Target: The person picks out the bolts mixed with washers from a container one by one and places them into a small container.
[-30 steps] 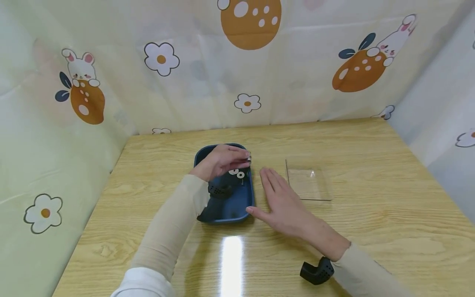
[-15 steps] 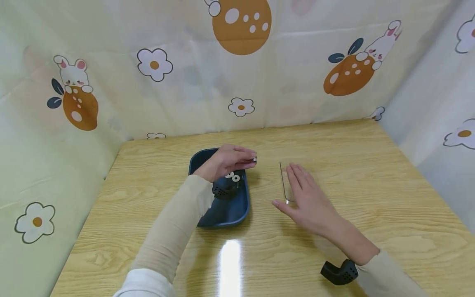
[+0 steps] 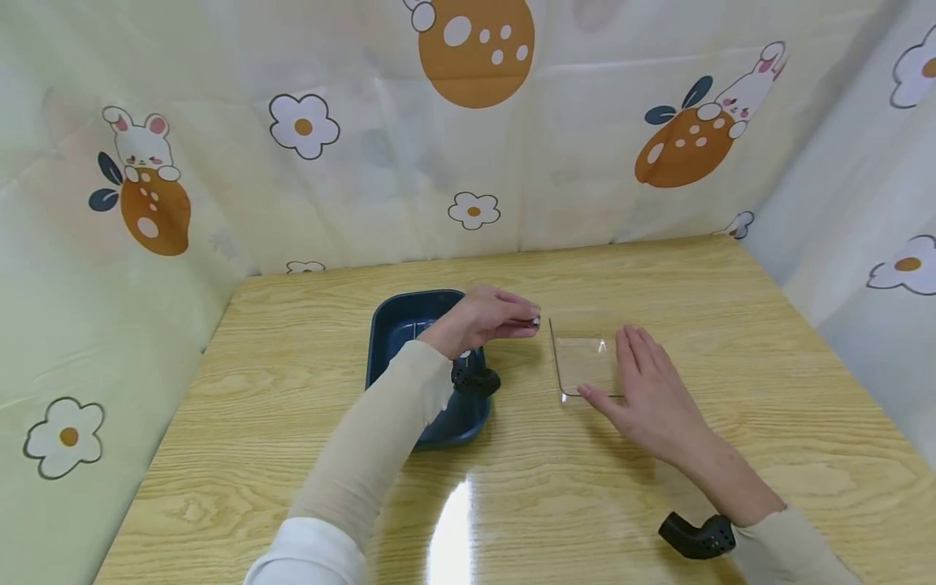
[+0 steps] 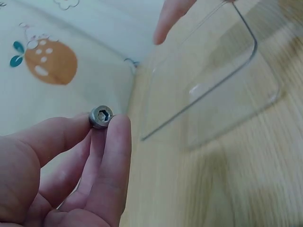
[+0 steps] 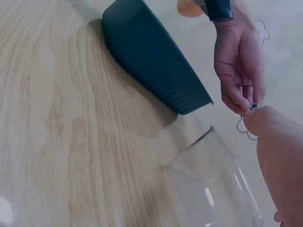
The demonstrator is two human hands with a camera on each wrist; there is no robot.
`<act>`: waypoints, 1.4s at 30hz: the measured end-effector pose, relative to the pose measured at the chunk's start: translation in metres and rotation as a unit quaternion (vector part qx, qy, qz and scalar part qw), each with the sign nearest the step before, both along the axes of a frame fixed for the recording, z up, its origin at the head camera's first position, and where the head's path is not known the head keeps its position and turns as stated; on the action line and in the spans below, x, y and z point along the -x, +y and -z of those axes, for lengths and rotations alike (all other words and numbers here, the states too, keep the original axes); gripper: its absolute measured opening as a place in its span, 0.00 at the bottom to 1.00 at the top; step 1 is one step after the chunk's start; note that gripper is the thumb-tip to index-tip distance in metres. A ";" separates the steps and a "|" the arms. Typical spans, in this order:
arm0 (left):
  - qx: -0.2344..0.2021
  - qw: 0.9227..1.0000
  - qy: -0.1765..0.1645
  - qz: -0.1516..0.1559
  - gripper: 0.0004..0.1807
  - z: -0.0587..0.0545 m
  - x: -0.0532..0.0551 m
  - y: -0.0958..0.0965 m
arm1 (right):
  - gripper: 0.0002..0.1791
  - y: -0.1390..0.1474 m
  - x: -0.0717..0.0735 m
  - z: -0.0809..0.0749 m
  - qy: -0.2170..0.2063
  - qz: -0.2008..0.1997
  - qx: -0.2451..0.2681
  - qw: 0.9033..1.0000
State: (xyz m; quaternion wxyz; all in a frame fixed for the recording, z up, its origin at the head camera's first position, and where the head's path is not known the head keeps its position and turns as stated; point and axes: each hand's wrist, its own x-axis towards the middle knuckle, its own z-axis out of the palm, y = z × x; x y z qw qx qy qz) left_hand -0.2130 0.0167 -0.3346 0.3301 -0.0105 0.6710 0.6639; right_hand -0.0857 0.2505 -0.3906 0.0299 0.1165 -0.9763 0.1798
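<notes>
My left hand (image 3: 488, 318) pinches a short metal socket-head bolt (image 4: 101, 117) between thumb and fingertips. The bolt's hex recess faces the left wrist camera; its shank is hidden by the fingers. The hand is in the air between the blue tray and a shallow clear plastic box (image 3: 581, 361). My right hand (image 3: 661, 406) lies at the box's right side, fingers straight and together, thumb apart at the front edge. In the right wrist view the clear box (image 5: 208, 189) stands below the left hand (image 5: 240, 71).
A dark blue tray (image 3: 375, 341) stands left of the box on the wooden table (image 3: 292, 422), partly covered by the left forearm. A black wrist camera mount (image 3: 475, 379) on the left sleeve overlaps the tray; another mount (image 3: 697, 538) sits on the right wrist. A patterned curtain (image 3: 395, 162) hangs behind.
My left hand has moved right, out from over the tray with the bolt. My right hand has moved right, from beside the tray across to the box's right side.
</notes>
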 end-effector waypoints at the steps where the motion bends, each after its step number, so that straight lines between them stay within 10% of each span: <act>1: 0.002 1.000 -0.003 0.002 0.17 0.000 0.000 0.004 | 0.55 0.001 0.000 0.001 -0.002 0.003 0.000 1.000; 42: 0.106 0.991 0.083 -0.001 0.10 0.017 -0.017 0.102 | 0.54 0.010 0.004 0.027 -0.033 0.043 0.029 0.998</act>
